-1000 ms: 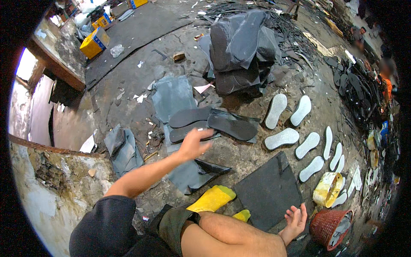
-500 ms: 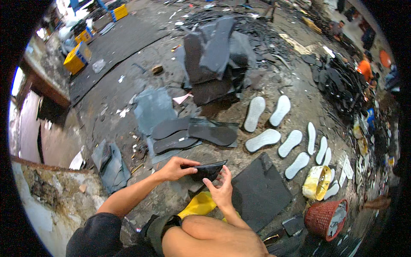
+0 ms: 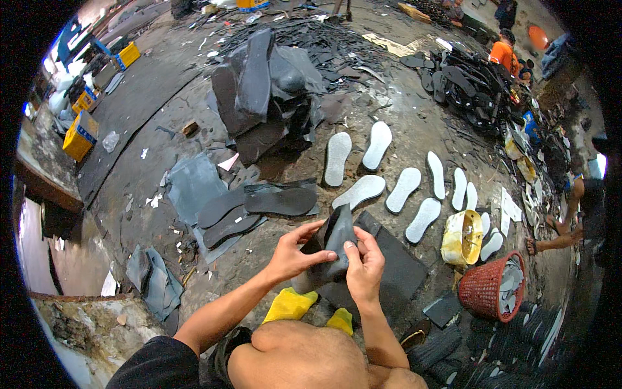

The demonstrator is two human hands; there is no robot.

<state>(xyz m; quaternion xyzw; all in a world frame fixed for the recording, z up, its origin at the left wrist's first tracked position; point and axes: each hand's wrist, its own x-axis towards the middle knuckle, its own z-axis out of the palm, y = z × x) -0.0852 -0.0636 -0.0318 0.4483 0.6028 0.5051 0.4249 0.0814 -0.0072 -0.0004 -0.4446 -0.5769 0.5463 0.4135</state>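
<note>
A dark grey, bent piece of rubber sheet (image 3: 338, 235) is held up between my two hands, its pointed end upward and its edges spread apart. My left hand (image 3: 295, 254) grips its left side, thumb across the front. My right hand (image 3: 366, 264) grips the right side, thumb pressed on its face. Below and beyond my hands a flat black sheet (image 3: 398, 262) lies on the ground. Black sole-shaped pieces (image 3: 282, 200) lie on grey-blue sheeting (image 3: 194, 178) to the left. White-faced soles (image 3: 357, 191) are spread out ahead to the right.
A stack of dark rubber sheets (image 3: 253, 84) stands ahead. To the right are a yellow-stained container (image 3: 461, 240), a red basket (image 3: 483, 288) holding grey scraps and a heap of black soles (image 3: 463, 87). A person in orange (image 3: 504, 53) is at the far right; another person's leg (image 3: 560, 241) shows nearer.
The rubber piece has turned from nearly edge-on to standing upright, its broad face showing. Both hands have shifted right, and the view has swung right.
</note>
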